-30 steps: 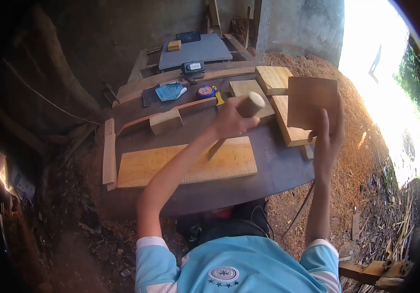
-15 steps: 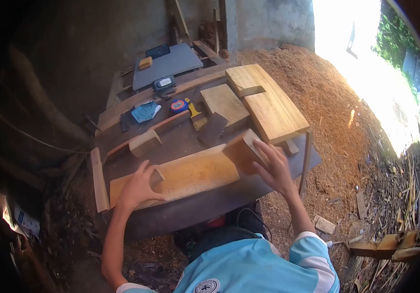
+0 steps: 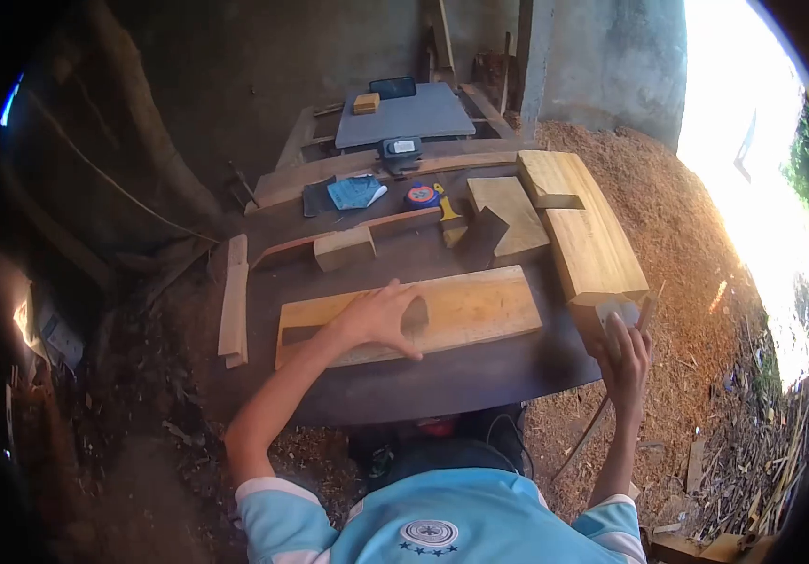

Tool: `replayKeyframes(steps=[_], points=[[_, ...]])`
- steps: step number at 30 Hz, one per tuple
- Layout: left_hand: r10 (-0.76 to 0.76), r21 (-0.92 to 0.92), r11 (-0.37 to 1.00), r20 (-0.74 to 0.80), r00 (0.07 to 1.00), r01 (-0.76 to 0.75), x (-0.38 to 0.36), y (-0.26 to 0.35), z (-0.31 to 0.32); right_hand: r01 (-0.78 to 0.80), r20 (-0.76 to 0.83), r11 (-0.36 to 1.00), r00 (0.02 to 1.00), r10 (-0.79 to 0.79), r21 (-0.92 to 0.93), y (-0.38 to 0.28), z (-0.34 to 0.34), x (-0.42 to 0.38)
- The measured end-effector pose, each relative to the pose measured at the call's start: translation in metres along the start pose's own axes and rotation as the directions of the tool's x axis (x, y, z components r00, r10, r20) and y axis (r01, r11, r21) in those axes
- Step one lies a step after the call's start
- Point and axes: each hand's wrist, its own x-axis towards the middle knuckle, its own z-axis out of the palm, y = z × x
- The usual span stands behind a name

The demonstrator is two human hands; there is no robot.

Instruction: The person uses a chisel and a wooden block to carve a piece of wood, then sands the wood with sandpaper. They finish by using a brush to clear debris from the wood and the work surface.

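Left hand over board, right hand on block

Wooden strip: left of the left hand, near the table's side. Small block: beyond that hand. Left hand: thumb and fingers curved apart above the long board; dark patch in the gap, cannot tell whether anything is gripped. Board extends to both sides beneath the hand. Tape measure and brush: beyond the left hand, slightly right. Notched timber: just beyond the right hand. Brown block: in the right hand, fingers closed against it.
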Motion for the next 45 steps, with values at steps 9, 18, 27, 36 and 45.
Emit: replayKeyframes(steps=[9, 18, 27, 36, 45], points=[[-0.011, -0.02, 1.0, 0.001, 1.0, 0.011, -0.018, -0.011, -0.002, -0.032, -0.022, 0.999, 0.999, 0.032, -0.034, -0.001, -0.01, -0.001], [0.076, -0.208, 0.97, -0.226, 0.971, -0.124, -0.007, 0.075, -0.053, -0.207, -0.29, 0.894, 0.896, 0.337, 0.398, -0.038, -0.018, 0.01], [0.016, -0.703, 0.566, -0.512, 0.859, -0.43, 0.074, 0.097, -0.036, -0.433, 0.179, 0.513, 0.864, 0.471, 0.741, -0.05, -0.019, 0.049], [-0.063, -0.63, 0.619, -0.635, 0.77, -0.469, 0.075, 0.088, -0.035, 0.054, -0.415, 0.548, 0.715, 0.562, 0.835, -0.051, -0.06, 0.2], [0.038, -0.478, 0.704, -0.712, 0.701, -0.524, 0.085, 0.094, -0.028, -0.113, -0.038, 0.728, 0.981, 0.188, 0.676, -0.039, -0.054, 0.214]])
